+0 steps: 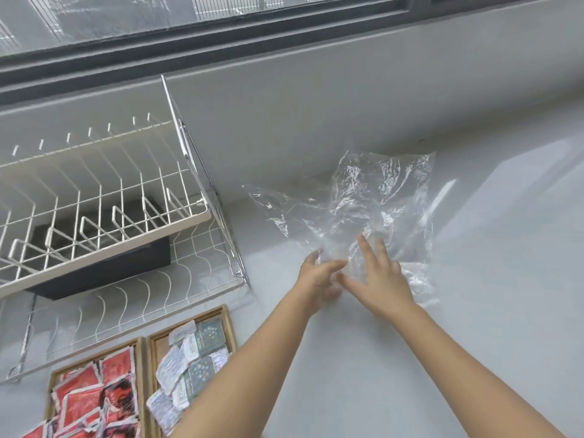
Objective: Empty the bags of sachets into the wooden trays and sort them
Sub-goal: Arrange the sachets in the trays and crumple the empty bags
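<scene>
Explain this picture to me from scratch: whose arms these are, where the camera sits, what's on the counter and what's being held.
There is no machine here. The camera is worn on a person's head, looking forward and down, so the two bare arms are that person's own. The left hand and right hand reach out to empty clear plastic bags lying crumpled on the pale counter. The right hand lies flat with its fingers spread on the plastic; whether the left hand grips it is unclear. At the lower left, one wooden tray holds red sachets, and the tray beside it holds white and green sachets. A white dish rack stands behind them.
</scene>
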